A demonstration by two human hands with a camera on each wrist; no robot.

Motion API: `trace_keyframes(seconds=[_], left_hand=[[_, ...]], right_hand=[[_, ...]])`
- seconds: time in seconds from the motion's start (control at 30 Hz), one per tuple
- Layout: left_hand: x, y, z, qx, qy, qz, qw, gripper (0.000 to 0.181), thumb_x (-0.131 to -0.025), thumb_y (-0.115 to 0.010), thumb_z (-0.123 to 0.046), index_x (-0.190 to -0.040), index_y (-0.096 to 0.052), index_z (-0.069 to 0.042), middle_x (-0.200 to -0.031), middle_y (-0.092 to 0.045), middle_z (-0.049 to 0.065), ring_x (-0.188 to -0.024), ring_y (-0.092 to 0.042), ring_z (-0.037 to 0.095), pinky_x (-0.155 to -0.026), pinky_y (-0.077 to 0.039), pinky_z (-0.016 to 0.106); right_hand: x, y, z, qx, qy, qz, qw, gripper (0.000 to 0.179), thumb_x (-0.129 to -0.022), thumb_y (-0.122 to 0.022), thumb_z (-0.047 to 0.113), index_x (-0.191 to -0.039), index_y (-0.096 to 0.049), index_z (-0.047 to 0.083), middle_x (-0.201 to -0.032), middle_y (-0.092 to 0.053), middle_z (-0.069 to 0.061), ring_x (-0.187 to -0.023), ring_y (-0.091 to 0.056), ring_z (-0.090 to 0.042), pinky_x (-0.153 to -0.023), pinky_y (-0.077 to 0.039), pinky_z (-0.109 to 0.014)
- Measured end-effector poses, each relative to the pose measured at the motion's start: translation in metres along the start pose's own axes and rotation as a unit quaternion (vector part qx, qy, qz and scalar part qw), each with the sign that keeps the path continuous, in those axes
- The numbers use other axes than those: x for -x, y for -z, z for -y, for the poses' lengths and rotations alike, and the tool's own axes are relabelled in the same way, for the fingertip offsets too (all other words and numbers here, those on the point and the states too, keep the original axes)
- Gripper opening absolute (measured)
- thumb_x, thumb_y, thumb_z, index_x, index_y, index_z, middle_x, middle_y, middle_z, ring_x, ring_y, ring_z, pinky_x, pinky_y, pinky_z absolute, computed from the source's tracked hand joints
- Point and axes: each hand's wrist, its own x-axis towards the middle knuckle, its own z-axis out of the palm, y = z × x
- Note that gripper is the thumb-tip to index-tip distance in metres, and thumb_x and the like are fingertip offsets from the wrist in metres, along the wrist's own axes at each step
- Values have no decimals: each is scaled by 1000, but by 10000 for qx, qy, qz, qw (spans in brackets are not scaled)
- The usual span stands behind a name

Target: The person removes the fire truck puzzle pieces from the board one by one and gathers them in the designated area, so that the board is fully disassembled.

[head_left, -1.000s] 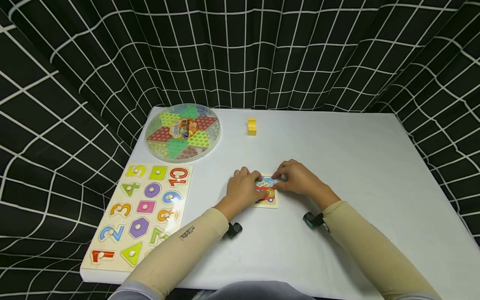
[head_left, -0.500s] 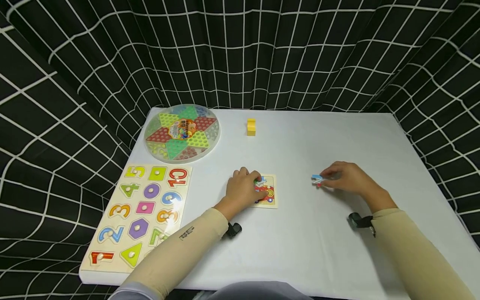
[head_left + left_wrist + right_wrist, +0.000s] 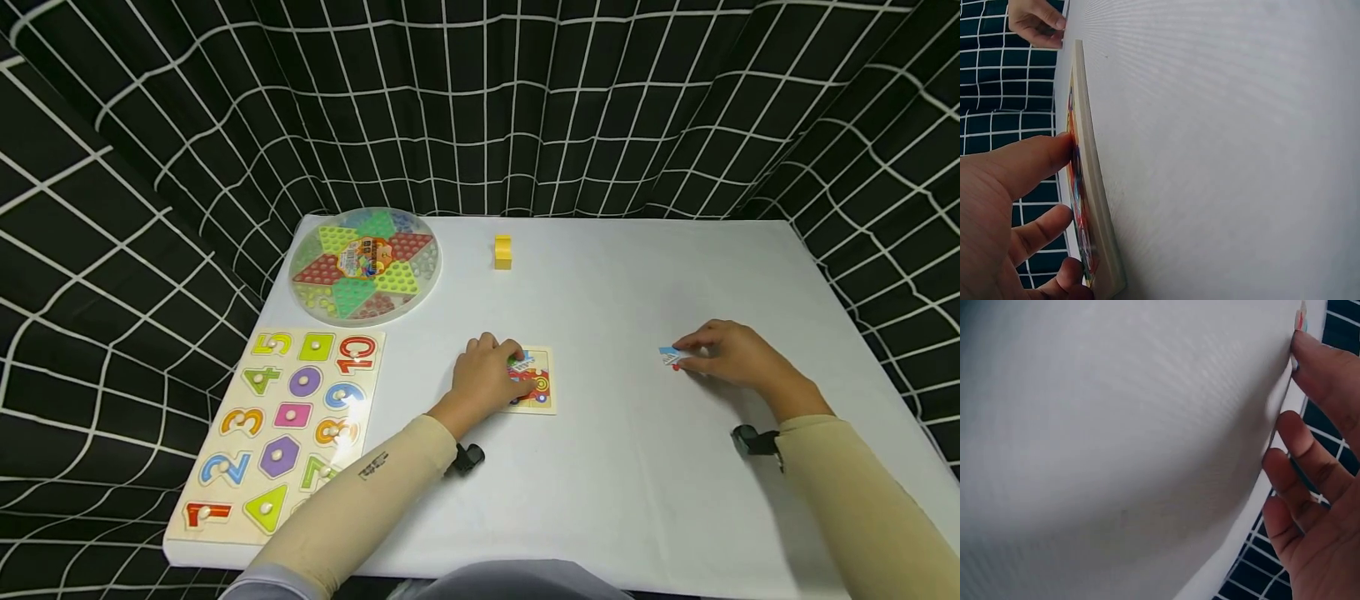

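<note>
A small square jigsaw board (image 3: 546, 407) with a picture of a red vehicle lies flat at the middle of the white table. My left hand (image 3: 485, 379) rests over its left side, covering part of the picture. In the left wrist view, the thumb (image 3: 1060, 150) and fingertips touch its picture face. Well to the right, my right hand (image 3: 738, 357) pinches a small blue, white and red puzzle piece (image 3: 667, 354) between thumb and fingers. Only a sliver of that piece (image 3: 1300, 320) shows in the right wrist view, beyond the thumb; the other fingers are loosely bent.
A wooden number-and-shape peg board (image 3: 315, 417) lies at the left, partly under the left forearm. Behind it sits a round Chinese checkers set (image 3: 367, 265). One yellow block (image 3: 502, 252) stands toward the table's back edge. Black gridded curtains (image 3: 487, 108) enclose the table.
My right hand has moved right, away from the jigsaw board, carrying the puzzle piece. My left hand has stayed on the board.
</note>
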Motion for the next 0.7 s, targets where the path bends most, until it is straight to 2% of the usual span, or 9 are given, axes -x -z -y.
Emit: trace_keyframes(seconds=[0.1, 0.2, 0.3, 0.4, 0.53, 0.7], left_hand=[[1, 2, 3, 167, -89, 118, 9998, 49, -79, -74, -57, -116, -64, -25, -102, -46, 1, -90, -40, 18, -74, -37, 31], [3, 5, 10, 439, -98, 269, 9986, 45, -82, -74, -51, -117, -64, -23, -104, -46, 3, -92, -40, 20, -77, -38, 32], [6, 10, 18, 638, 8, 339, 9974, 39, -83, -76, -44, -112, -62, -21, -106, -45, 5, -93, -40, 22, -79, -38, 32], [8, 12, 21, 724, 51, 318, 9969, 38, -83, -76, -43, -108, -60, -19, -105, -45, 6, -92, -41, 22, -79, -39, 32], [8, 9, 20, 686, 114, 194, 9974, 40, -82, -76, -46, -106, -59, -19, -100, -44, 5, -91, -42, 22, -77, -40, 31], [9, 5, 21, 566, 316, 141, 9978, 36, -84, -73, -45, -103, -57, -19, -95, -43, 4, -89, -43, 21, -74, -39, 31]], right_hand=[[-1, 0, 6, 66, 0, -106, 9999, 36, -79, -83, 30, -108, -75, 10, -98, -64, -5, -90, -55, -25, -78, -42, -44], [-8, -4, 22, -42, -22, -121, 9999, 39, -83, -80, 33, -111, -72, 8, -99, -63, -5, -91, -55, -24, -76, -43, -43], [-26, -17, 53, -285, 146, -89, 9994, 34, -86, -77, 30, -110, -72, 7, -97, -64, -4, -88, -55, -22, -73, -45, -40], [-46, -32, 93, -469, 370, -18, 9982, 24, -86, -77, 24, -103, -74, 7, -90, -65, -1, -79, -55, -19, -67, -46, -36], [-66, -52, 144, -591, 526, 319, 9964, 18, -84, -79, 20, -96, -75, 8, -86, -67, 1, -73, -55, -15, -64, -47, -33], [-79, -74, 181, -321, 489, 805, 9950, 16, -85, -78, 23, -93, -76, 10, -86, -67, 3, -77, -58, -13, -69, -49, -33]])
